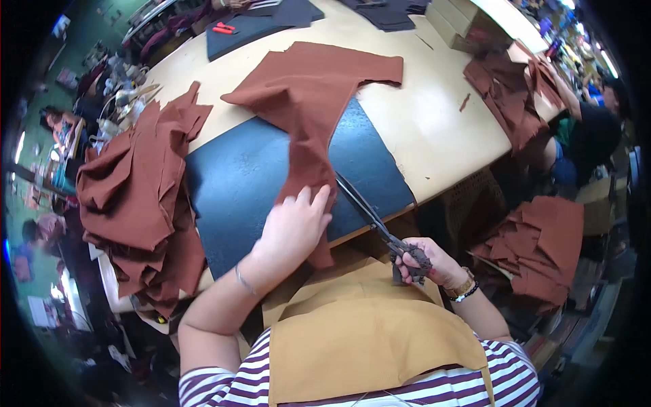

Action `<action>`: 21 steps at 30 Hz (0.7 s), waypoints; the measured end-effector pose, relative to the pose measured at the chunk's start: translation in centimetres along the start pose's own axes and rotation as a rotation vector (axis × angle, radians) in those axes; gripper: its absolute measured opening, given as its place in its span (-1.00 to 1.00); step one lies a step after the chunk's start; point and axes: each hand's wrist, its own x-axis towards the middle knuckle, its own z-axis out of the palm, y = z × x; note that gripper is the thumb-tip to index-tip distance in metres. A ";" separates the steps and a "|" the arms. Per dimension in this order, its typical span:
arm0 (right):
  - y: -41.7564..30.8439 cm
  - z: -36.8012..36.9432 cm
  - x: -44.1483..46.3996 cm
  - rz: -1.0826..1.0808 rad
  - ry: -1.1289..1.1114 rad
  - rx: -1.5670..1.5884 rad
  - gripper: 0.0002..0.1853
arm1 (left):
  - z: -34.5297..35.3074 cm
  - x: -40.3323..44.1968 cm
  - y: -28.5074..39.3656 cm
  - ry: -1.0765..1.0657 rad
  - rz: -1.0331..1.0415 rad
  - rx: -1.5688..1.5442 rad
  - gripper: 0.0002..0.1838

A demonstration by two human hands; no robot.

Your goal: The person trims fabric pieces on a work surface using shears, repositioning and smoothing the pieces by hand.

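A large piece of reddish-brown fabric (312, 85) lies across the table and over a dark blue board (230, 180). Its narrow end runs under my left hand (293, 224), whose bent fingers grip the cloth near its edge, and the tip hangs below toward my lap. In my right hand (430, 263) is a pair of long scissors (369, 214), their handles wrapped in dark material. The blades point up and left, beside the fabric's right edge, close to my left fingertips. Whether the blades touch the cloth I cannot tell.
Brown fabric is heaped at the left table edge (135, 190), with another stack (536, 244) at lower right. At the far right, a person's hands hold brown pieces (502, 95). Red-handled snips (223, 28) lie on dark cloth at the back, and a cardboard box (458, 24) stands nearby.
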 end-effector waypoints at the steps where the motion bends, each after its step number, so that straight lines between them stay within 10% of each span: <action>1: 0.3 0.0 -0.1 0.000 0.016 -0.002 -0.78 | -0.4 -0.8 0.5 0.000 -0.020 -0.054 -0.44; 6: 0.1 0.7 0.6 -0.030 0.073 -0.052 -0.79 | -3.2 -3.7 3.0 -0.329 -0.061 -0.092 -0.51; 12: -0.5 1.9 1.7 -0.022 0.029 -0.187 -0.76 | -4.5 3.1 0.4 0.346 0.424 0.138 -0.72; 18: -2.0 3.2 0.5 -0.131 0.086 -0.648 -0.74 | -4.7 8.4 -2.6 0.268 0.212 0.546 -0.72; 21: -2.4 3.6 0.4 -0.314 0.145 -0.966 -0.66 | -4.7 10.2 -2.7 0.513 0.433 0.558 -0.74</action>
